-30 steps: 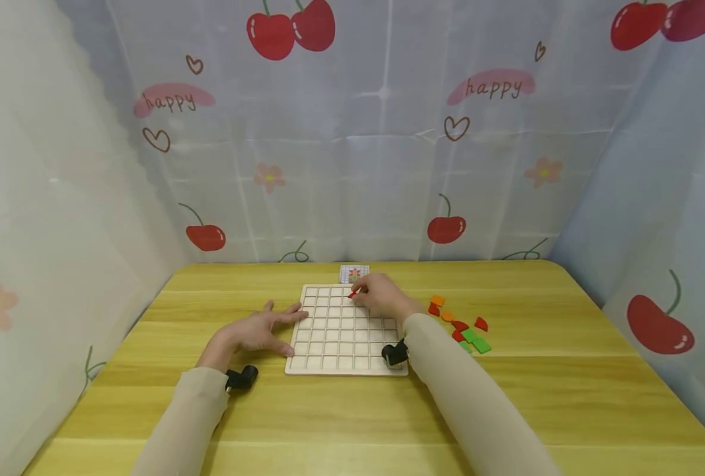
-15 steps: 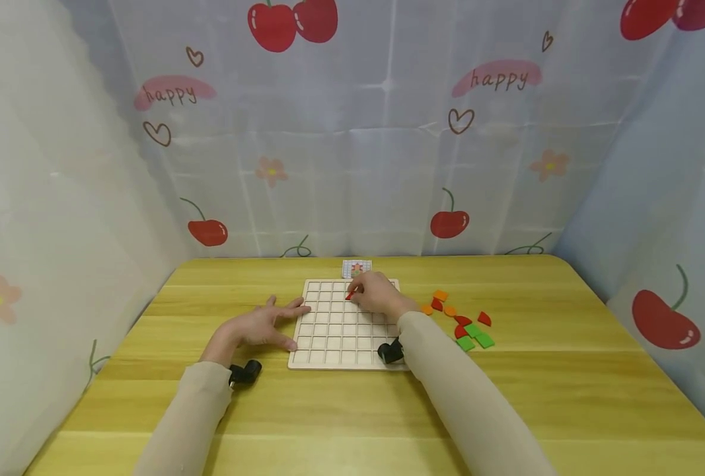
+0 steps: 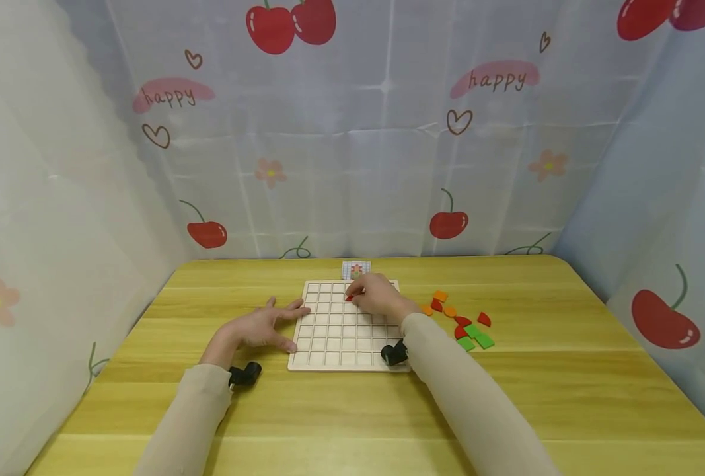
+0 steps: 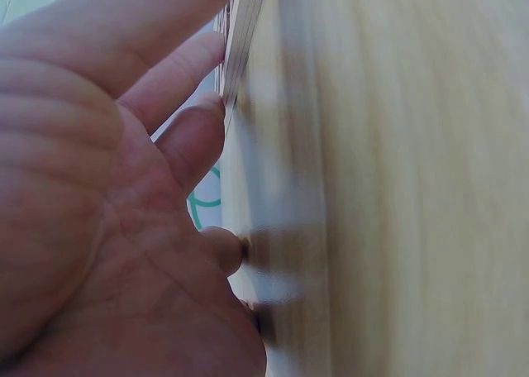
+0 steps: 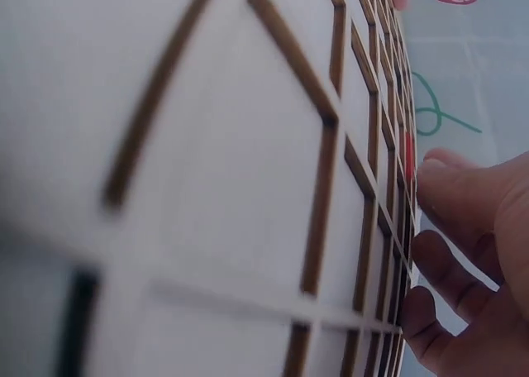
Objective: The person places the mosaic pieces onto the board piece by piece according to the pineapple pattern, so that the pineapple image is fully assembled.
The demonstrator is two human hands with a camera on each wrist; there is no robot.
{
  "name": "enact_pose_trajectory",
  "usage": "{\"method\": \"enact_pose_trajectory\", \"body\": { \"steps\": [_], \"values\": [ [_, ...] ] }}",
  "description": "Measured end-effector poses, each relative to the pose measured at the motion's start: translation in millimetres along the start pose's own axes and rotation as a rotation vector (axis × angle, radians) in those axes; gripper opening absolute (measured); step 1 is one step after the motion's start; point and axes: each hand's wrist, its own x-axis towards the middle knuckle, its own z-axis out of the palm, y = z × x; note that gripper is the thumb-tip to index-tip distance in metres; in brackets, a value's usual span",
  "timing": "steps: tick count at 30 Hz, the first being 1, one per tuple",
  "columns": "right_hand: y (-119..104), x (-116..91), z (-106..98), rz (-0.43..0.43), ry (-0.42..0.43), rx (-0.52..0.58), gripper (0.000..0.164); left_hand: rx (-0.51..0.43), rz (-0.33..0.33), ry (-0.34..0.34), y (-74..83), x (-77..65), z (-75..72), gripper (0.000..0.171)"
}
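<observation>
A pale wooden grid board lies on the table. My left hand rests at its left side with fingers spread, thumb and fingertips at the edge. In the left wrist view, fingertips of the left hand meet the board's side. My right hand reaches over the board's far part, thumb and fingers at a small red tile, which they partly hide. In the right wrist view, the red tile sits low at the grid, right by the thumb of my right hand.
Several loose red, orange and green tiles lie right of the board. A small card with a gridded flower pattern lies beyond the board's far edge. A printed curtain closes off the back and sides of the wooden table.
The right fingers have brought the red tile slightly left and lower, down to the grid. The left hand has stayed at the board's edge. The head view has shifted a little.
</observation>
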Motion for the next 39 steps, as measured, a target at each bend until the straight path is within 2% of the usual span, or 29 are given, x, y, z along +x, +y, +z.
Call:
{"method": "enact_pose_trajectory", "body": {
  "steps": [8,16,28,34,39],
  "values": [
    [12,-11,-16,-0.003,-0.012,-0.01,0.021,-0.027,-0.01,0.009,-0.8,-0.8,1.4,0.089],
    [25,-42,-48,0.035,-0.029,0.025,0.023,-0.025,-0.018,0.013,-0.6,-0.8,3.6,0.089],
    [81,-78,-102,0.037,-0.063,-0.076,0.029,-0.021,-0.027,0.009,-1.7,0.4,2.1,0.089],
    [100,-90,-116,0.068,-0.071,-0.069,0.03,-0.02,-0.028,0.015,-1.8,0.5,1.0,0.089],
    [117,-92,-120,0.07,-0.065,-0.038,0.033,-0.017,-0.032,0.015,-2.7,1.8,1.9,0.088]
  ]
}}
